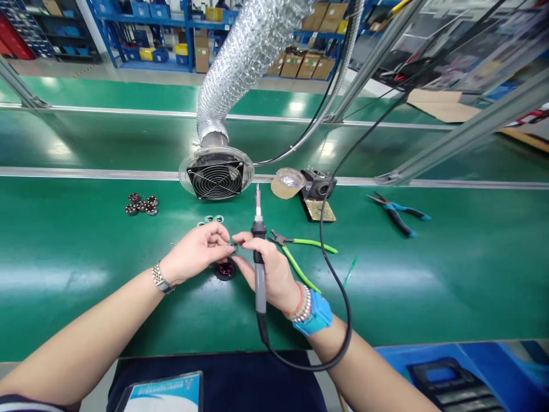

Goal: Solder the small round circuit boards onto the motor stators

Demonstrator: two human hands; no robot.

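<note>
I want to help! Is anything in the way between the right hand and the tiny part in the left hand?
Nothing visible: the right hand sits right by the tiny part in the left hand.

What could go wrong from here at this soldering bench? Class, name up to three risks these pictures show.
The soldering iron in the right hand sits close to the left hand, so its tip could burn those fingers if hot. Its loose cord could also snag the green-handled cutters.
</note>
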